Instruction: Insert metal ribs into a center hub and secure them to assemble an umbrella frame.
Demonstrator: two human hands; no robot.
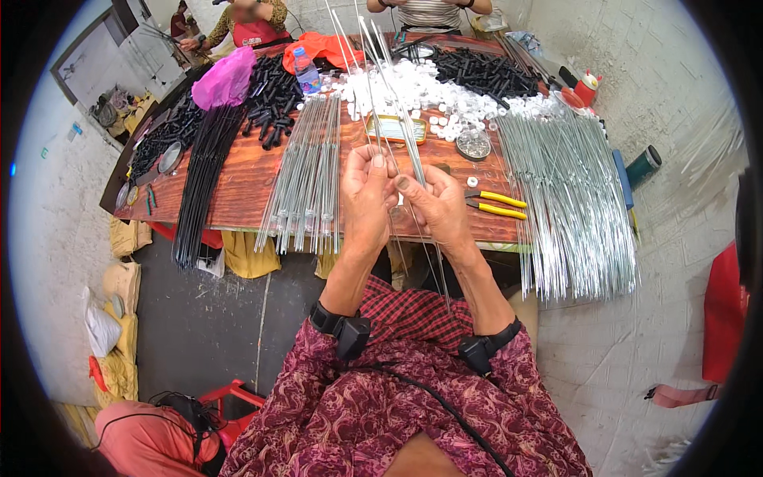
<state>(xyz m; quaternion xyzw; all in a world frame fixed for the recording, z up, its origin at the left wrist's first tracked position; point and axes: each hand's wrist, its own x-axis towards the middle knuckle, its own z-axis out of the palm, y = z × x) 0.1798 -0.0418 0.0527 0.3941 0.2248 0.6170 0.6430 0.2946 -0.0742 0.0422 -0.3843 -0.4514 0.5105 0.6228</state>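
My left hand (366,191) and my right hand (435,205) are close together over the table's near edge. Long thin metal rods (410,131) run up from my fingers toward the far side, and a few thin ends hang below toward my lap. Thumb and fingers of my left hand pinch rods. My right hand is closed around a small bunch of them. Something small and whitish shows between the hands, too hidden to name. Beside my right hand, yellow-handled pliers (499,203) lie on the wooden table (218,211).
Silvery rods (560,191) overhang the table's right edge; another bundle (306,175) lies left of my hands, then black rods (208,179). Beyond are white plastic caps (413,83), black tubular parts (274,99), a bottle (305,71) and a round tin (474,145). People sit opposite.
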